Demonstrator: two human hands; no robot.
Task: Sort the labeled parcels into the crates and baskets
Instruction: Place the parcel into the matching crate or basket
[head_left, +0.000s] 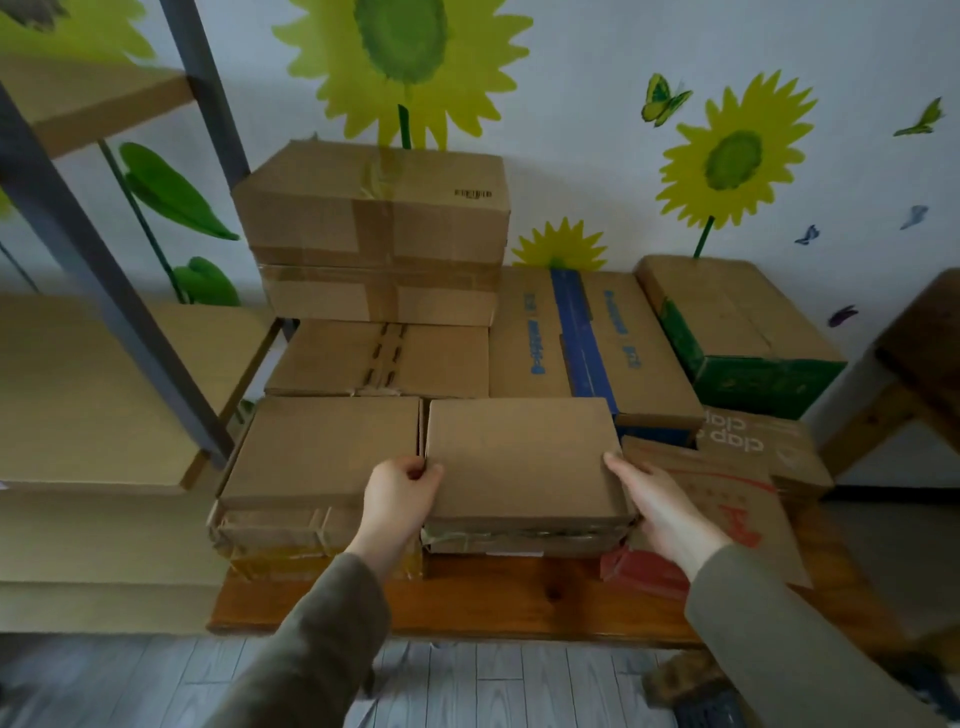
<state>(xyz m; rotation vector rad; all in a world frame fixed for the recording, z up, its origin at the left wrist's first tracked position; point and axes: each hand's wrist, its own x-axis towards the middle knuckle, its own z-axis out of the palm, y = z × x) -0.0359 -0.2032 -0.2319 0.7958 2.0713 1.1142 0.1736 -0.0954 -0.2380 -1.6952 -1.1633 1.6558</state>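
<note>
A flat brown box (519, 457) sits in the middle of the frame, right between the two hands. The left hand (400, 493) holds its left edge near the front corner. The thumb lies on top and the fingers curl down into the thin gap beside the box. The right hand (662, 506) holds the right edge, with the thumb on the top corner and the fingers going down the side. Both arms come up from the bottom of the frame in grey-green sleeves. The box lies on top of a taped box (519, 540). It is hard to tell if it rests there or is lifted a tiny bit.

Just to its left is a second flat box (322, 449), side by side with it. Both stand on a wooden table (519, 592).

Behind them, in the upper middle, two big boxes (374, 228) are stacked one on the other. To the right of those is a box with blue tape (576, 338), and further right a green box (737, 332). Just beside the right hand lies a tilted box with red print (727, 499). A red box (644, 571) peeks out under the right wrist.

A shelf (104, 389) fills the left side. The wall (597, 156) has painted yellow sunflowers and butterflies. A grey floor (467, 686) shows at the bottom.
</note>
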